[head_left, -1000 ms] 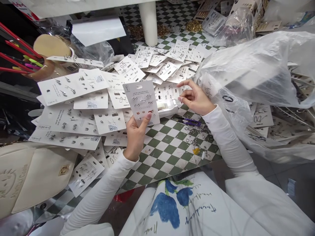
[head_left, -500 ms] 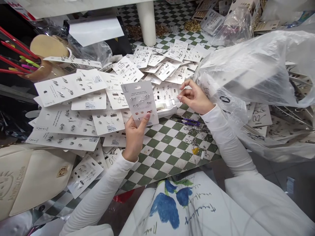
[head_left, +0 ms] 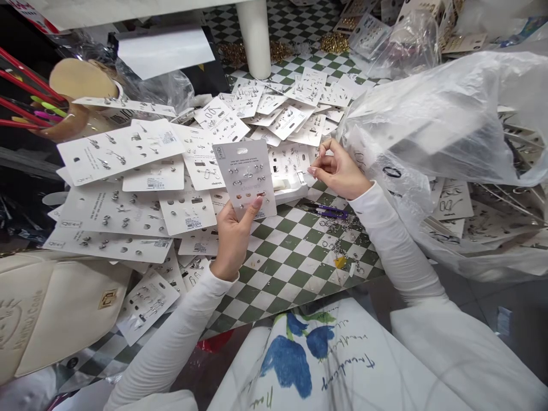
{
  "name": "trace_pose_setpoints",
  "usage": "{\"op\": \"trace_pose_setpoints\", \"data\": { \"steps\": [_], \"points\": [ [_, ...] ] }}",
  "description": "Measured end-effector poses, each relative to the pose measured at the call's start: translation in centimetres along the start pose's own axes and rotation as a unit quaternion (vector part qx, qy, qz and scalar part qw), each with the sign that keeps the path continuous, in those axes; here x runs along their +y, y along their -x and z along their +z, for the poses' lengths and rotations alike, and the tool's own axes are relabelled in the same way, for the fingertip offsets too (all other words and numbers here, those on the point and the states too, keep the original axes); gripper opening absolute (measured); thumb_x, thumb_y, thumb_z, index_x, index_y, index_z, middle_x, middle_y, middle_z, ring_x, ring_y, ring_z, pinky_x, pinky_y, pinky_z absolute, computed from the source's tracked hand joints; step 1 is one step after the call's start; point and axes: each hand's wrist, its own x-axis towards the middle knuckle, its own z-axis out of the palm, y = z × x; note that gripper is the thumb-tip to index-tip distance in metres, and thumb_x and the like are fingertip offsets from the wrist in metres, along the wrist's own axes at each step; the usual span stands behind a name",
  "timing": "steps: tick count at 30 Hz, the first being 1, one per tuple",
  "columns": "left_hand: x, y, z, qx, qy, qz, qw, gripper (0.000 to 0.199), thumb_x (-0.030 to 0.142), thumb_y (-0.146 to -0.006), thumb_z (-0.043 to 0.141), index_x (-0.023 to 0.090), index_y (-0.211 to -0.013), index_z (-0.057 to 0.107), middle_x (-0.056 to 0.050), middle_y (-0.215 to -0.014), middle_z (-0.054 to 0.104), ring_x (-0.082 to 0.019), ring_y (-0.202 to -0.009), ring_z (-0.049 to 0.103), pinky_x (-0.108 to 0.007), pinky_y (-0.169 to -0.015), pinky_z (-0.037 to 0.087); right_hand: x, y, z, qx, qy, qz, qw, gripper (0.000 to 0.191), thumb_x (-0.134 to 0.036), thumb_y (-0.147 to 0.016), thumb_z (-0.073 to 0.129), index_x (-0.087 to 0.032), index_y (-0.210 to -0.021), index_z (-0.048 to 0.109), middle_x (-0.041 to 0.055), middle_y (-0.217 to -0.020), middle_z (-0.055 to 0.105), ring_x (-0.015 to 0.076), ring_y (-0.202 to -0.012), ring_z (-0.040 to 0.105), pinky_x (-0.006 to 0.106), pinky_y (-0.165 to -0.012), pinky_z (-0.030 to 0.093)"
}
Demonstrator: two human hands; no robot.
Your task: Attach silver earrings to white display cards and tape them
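Head view: left hand point(head_left: 233, 237) is clamping stiff, rectangular white earring card point(head_left: 244, 171), tilted above checkered table point(head_left: 286, 257), faintly showing "claire's"; right hand point(head_left: 336, 171) is hovering apart, curling inward, can't tell if gripping anything. White plastic tray point(head_left: 293, 195) is sitting between; crinkly translucent bag point(head_left: 428, 117) is bulging right; shirt point(head_left: 368, 391) is reading "Trending".
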Motion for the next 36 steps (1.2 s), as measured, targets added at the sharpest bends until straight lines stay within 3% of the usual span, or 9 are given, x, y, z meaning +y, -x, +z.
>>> {"op": "trace_pose_setpoints", "data": {
  "steps": [10,23,36],
  "points": [
    [-0.1,-0.2,-0.1,-0.009,-0.013,0.012,1.000,0.032,0.041,-0.088,0.079,0.020,-0.111,0.074,-0.006,-0.118,0.076,-0.024,-0.119,0.069,-0.037,-0.107,0.054,0.7,-0.2,-0.4,-0.006,0.004,-0.019,1.000,0.040,-0.009,-0.088,0.070,-0.027,-0.094,0.034,-0.0058,-0.073,0.056,0.0155,-0.072,0.060,0.038,-0.076,0.055],
    [0.0,-0.2,-0.1,-0.010,-0.026,0.009,1.000,0.034,0.043,-0.089,0.078,0.020,-0.113,0.073,-0.008,-0.118,0.076,-0.025,-0.118,0.069,-0.039,-0.106,0.055,0.7,-0.3,-0.2,0.011,0.029,-0.013,0.999,0.038,-0.003,-0.086,0.063,-0.027,-0.092,0.034,-0.0050,-0.072,0.056,0.0173,-0.073,0.062,0.039,-0.077,0.055],
    [0.1,-0.1,-0.1,-0.011,-0.018,0.010,1.000,0.032,0.042,-0.089,0.079,0.021,-0.114,0.073,-0.007,-0.120,0.075,-0.024,-0.120,0.068,-0.038,-0.110,0.052,1.2,0.1,-0.1,-0.037,0.044,-0.025,0.998,0.038,-0.013,-0.082,0.070,-0.025,-0.094,0.036,-0.0065,-0.070,0.054,0.0144,-0.065,0.055,0.032,-0.066,0.046]
  ]
}}
